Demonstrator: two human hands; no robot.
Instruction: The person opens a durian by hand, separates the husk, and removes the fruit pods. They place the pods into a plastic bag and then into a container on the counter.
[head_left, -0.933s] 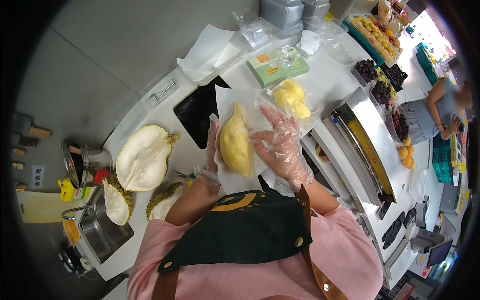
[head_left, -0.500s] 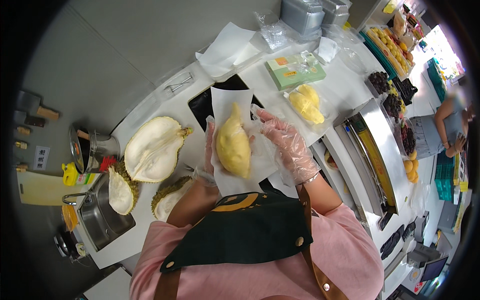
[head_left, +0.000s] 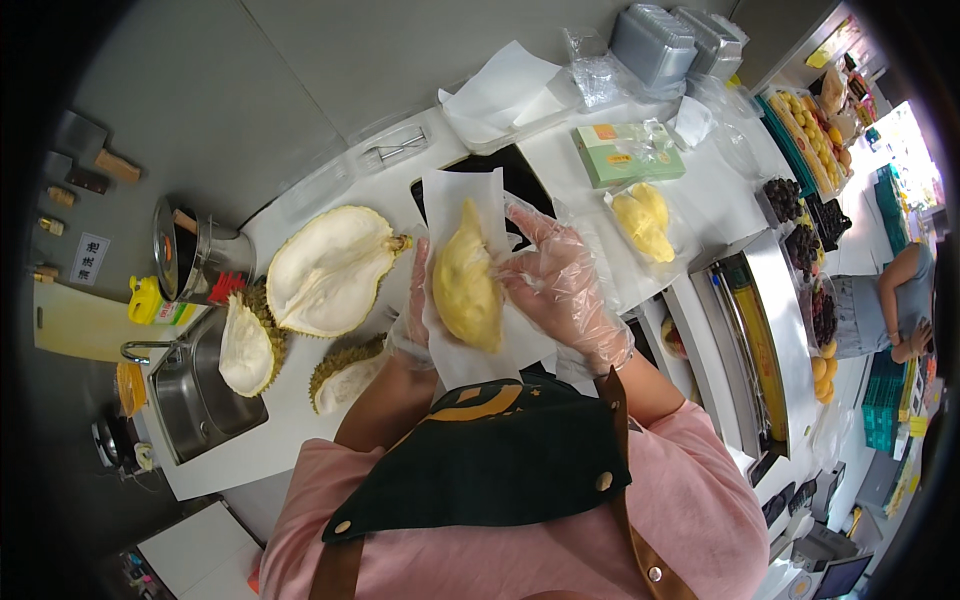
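A plump yellow piece of durian flesh point(head_left: 468, 282) lies on a white paper sheet point(head_left: 462, 182) in front of my chest. My left hand point(head_left: 414, 296), in a clear plastic glove, supports the paper's left edge; its palm is hidden. On the other side my gloved right hand point(head_left: 562, 285) has bent fingers and thumb against the flesh's right side, while another finger stretches toward the paper's upper edge. A black scale or tray point(head_left: 515, 180) shows behind the paper. To the left sit a large opened durian husk point(head_left: 330, 268) and smaller husk pieces point(head_left: 247, 350).
Another durian portion point(head_left: 643, 222) sits in clear wrap at right, below a green box point(head_left: 628, 155). Far left are a sink point(head_left: 205, 385) and a metal pot point(head_left: 212, 250). Clear containers point(head_left: 655, 42) are stacked at the back. Another person point(head_left: 880, 310) stands far right.
The fingers of my right hand have moved from the paper's edge onto the flesh's right side. My left hand stays on the paper. The view has turned slightly.
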